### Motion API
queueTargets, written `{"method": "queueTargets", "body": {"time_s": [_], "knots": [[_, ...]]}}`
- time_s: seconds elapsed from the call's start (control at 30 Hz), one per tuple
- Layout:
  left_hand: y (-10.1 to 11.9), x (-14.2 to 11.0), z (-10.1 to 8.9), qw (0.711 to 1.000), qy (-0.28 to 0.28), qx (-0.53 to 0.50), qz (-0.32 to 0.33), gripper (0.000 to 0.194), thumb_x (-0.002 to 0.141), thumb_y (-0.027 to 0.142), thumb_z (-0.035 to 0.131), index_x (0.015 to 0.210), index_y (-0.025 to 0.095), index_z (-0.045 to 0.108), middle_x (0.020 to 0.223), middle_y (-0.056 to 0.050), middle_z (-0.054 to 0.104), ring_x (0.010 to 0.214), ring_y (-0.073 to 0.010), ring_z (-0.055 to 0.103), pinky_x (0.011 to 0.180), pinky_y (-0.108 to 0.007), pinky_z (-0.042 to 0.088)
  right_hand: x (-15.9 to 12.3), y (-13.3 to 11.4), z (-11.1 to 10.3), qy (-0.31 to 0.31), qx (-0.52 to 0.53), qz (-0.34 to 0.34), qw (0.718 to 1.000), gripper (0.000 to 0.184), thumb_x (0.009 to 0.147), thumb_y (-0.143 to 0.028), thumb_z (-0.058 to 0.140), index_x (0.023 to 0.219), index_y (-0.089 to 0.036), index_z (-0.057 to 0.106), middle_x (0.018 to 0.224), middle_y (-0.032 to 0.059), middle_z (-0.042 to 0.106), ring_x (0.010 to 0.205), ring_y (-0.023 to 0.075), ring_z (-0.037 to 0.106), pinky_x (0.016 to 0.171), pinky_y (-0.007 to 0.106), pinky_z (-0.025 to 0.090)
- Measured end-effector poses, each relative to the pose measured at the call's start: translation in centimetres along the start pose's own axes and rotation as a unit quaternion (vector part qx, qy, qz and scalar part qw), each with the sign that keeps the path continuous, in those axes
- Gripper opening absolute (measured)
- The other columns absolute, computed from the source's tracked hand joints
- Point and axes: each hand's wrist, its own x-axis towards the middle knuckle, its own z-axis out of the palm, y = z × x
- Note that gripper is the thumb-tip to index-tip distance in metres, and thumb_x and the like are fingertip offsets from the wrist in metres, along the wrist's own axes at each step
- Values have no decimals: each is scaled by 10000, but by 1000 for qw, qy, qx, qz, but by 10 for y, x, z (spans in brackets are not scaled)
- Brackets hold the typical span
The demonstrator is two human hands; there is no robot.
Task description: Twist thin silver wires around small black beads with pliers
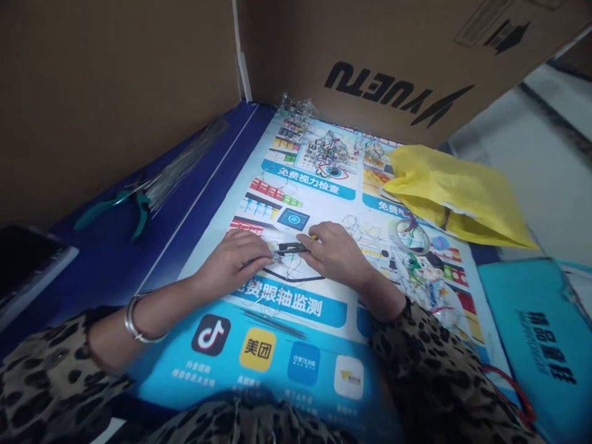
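Note:
My left hand (238,259) is closed in a pinch on thin wire, its fingertips near the middle of the printed sheet. My right hand (335,253) is wrapped around small pliers (291,248); their dark jaws point left and reach close to my left fingertips. A bit of yellow shows at the right fingers, and the rest of the handles is hidden in the palm. Fine wire loops (289,268) hang or lie just under the jaws; I cannot tell which. Several dark straight wires (272,324) lie on the sheet nearer to me.
Teal-handled pliers (141,213) and a bundle of straight wires (185,160) lie at left. Tangled wire pieces (330,151) sit toward the back. At right are a tape roll (409,237), a yellow bag (457,194) and a teal packet (531,333). Cardboard walls (393,43) stand behind.

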Motion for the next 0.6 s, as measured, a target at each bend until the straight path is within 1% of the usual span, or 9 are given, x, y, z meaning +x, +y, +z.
{"method": "queueTargets", "body": {"time_s": [0.17, 0.37, 0.6], "knots": [[0, -1, -1, 1000, -4, -11, -2, 116, 880, 241, 519, 886, 185, 621, 853, -27, 671, 848, -169, 581, 817, -338, 406, 1, 1, 0, -2, 28, 5, 1000, 348, 903, -394, 433, 1107, -157, 585, 973, 119, 570, 910, 234, 462, 761, 375, 347], [2, -3, -4, 1000, -13, -11, -10, 125, 883, 243, 508, 878, 191, 622, 861, -29, 669, 859, -170, 585, 833, -349, 404, 1, 1, 0, -6, 35, 18, 999, 332, 907, -384, 428, 1110, -171, 582, 999, 111, 570, 931, 233, 464, 768, 372, 348], [4, -5, -7, 999, -21, -3, -32, 132, 884, 237, 494, 867, 189, 616, 824, -25, 662, 809, -164, 576, 792, -341, 407, 4, 0, -1, -3, 35, 82, 996, 315, 900, -348, 447, 1122, -177, 590, 994, 115, 570, 925, 242, 462, 771, 386, 351]]}}
